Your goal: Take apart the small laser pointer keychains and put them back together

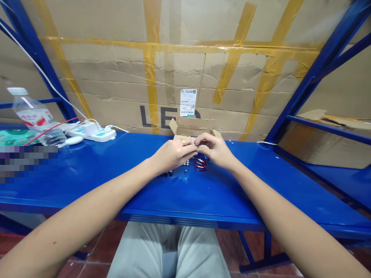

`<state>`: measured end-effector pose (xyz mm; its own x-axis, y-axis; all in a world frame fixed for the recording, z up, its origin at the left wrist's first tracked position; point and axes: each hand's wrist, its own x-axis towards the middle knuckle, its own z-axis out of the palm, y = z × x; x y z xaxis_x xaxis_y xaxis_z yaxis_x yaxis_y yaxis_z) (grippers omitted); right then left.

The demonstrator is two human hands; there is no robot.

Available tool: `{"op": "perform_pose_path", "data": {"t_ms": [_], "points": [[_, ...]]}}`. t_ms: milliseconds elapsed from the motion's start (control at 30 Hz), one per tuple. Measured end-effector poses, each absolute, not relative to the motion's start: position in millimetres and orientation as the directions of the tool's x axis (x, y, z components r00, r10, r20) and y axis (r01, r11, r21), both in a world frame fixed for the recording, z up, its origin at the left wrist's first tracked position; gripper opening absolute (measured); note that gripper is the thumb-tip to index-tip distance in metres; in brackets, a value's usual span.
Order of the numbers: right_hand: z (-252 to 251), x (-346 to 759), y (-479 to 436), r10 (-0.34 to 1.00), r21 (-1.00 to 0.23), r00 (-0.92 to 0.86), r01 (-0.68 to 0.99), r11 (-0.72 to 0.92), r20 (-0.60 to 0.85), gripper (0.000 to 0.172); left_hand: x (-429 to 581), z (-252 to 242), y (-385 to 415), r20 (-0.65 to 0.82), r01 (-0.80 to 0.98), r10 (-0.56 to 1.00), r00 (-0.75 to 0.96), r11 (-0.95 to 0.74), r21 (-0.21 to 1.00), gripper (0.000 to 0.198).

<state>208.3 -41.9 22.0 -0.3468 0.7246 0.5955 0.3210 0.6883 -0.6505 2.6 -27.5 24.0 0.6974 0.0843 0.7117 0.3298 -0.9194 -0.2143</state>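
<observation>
My left hand and my right hand meet fingertip to fingertip above the blue table. Their fingers are closed on something small and partly metallic that I cannot make out. Just below them lie several red carabiners. To their left are several small silvery pieces, one of them lying apart. Some dark cylinders rest under the edge of my left hand. A small open cardboard box stands right behind my hands, its inside mostly hidden.
On the left of the blue table stand a plastic bottle and a white power strip with cables. A large taped cardboard sheet rises behind. Blue metal posts frame both sides; another carton sits at right.
</observation>
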Motion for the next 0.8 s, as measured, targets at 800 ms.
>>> {"op": "perform_pose_path", "data": {"t_ms": [800], "points": [[15,219,-27,0.91,-0.898,-0.248,0.214,0.385,0.331,0.027,18,23,-7,0.45,0.505,0.405,0.796,-0.854,-0.125,0.019]]}}
